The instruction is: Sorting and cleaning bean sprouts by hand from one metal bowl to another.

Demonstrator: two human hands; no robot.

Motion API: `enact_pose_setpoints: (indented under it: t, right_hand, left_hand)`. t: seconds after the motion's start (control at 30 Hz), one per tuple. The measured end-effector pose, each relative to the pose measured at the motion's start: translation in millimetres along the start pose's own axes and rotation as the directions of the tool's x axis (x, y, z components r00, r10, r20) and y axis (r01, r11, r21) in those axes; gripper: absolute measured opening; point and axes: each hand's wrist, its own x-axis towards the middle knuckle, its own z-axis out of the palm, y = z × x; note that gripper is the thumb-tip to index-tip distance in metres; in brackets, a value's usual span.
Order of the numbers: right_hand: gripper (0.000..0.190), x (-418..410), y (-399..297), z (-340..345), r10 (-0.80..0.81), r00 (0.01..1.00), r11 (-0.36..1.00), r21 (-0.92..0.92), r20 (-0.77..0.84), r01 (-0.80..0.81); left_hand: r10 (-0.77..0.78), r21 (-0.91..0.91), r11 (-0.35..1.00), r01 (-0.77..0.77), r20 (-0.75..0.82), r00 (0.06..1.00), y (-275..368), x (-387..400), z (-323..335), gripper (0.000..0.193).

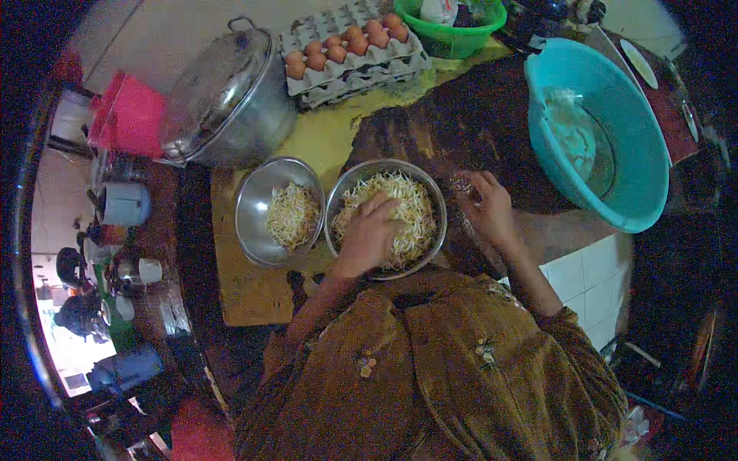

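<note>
My left hand (367,236) is in a metal bowl (443,222) of bean sprouts (412,207), its fingers on the heap. Whether it grips any of them is blurred. To the right of that bowl, my right hand (489,204) is over the dark counter surface, fingers bent. Pale thin bits (461,184), perhaps sprout scraps, show at its fingertips; I cannot tell if they are held or lie below. A second metal bowl (251,213) stands at the left, with a smaller pile of sprouts (291,216) against its right side.
A large lidded metal pot (259,121) stands at the back left. Behind the bowls, stacked egg trays (357,78) carry several brown eggs (336,53). A green plastic basin (452,40) is at the back, a large turquoise tub (640,167) at the right. White tiles (588,276) face the counter's front.
</note>
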Motion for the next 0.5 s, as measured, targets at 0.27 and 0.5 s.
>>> enact_pose_setpoints:
  t: [0.27, 0.5]
  right_hand:
    - [0.023, -8, -1, 1, -0.04, 0.999, 0.991, 0.126, 0.019, 0.038]
    - [0.02, -2, -45, 13, -0.313, 0.946, 0.894, 0.364, 0.084, 0.264]
  left_hand:
    - [-0.138, -0.278, 0.952, 0.124, -0.032, 0.99, -4, -3, -2, 0.014]
    - [-0.505, -0.723, 0.475, 0.501, 0.242, 0.828, 26, 3, -32, 0.011]
